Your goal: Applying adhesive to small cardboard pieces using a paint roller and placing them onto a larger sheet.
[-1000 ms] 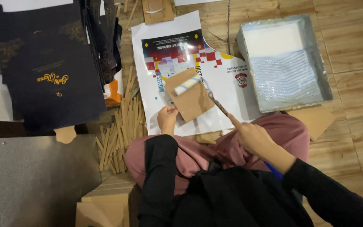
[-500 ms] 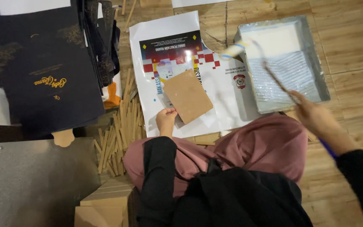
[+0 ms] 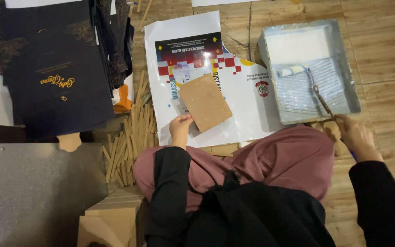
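Observation:
A brown cardboard piece (image 3: 205, 102) lies tilted on a white printed poster (image 3: 248, 105) on the wooden floor. My left hand (image 3: 180, 129) holds the card's near corner. My right hand (image 3: 354, 136) grips the handle of a small paint roller (image 3: 298, 72), whose white roller head rests inside a grey metal tray (image 3: 344, 55) with white glue at its far end. My knees in pink cloth (image 3: 275, 160) sit just below the poster.
A stack of dark printed sheets (image 3: 56, 73) lies at the left. Thin wooden strips (image 3: 131, 132) are scattered beside the poster. Folded brown card pieces (image 3: 115, 215) stand at the bottom left, next to a grey surface (image 3: 28, 192).
My right hand carried the roller from the cardboard piece over to the right and set its head down in the tray. The left hand stayed on the card.

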